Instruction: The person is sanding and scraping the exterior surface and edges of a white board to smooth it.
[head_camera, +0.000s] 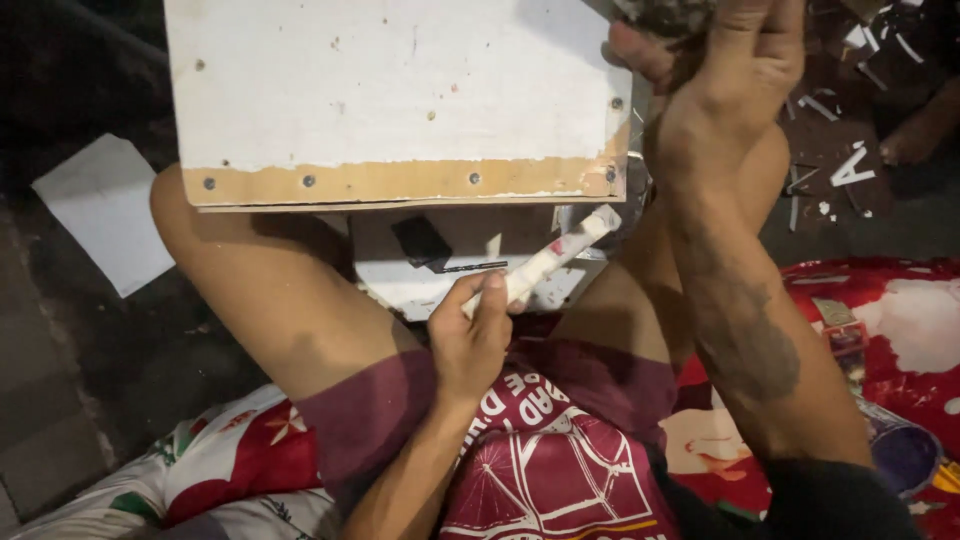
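White board (400, 90) with screwed wooden edge resting across the knees, right hand (735, 70) raised at its right corner clenched on a dark lump (665, 15), left hand (470, 335) below the board pinching a white tube (550, 260)

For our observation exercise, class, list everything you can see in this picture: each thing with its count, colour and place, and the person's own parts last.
Board: one, white with a bare tan front edge and screws, resting across the knees.
Tube: one, white with a red mark, held in the left hand, under the board.
Small block: one, black, on the white surface under the board.
Sheet: one, white, on the dark floor at left.
Offcuts: several, white, scattered on the floor at upper right.
Cloth: one, red and white, at right.
Dark rough lump: one, in the right hand, top edge.
Left hand: gripping the tube.
Right hand: raised, closed on the lump.
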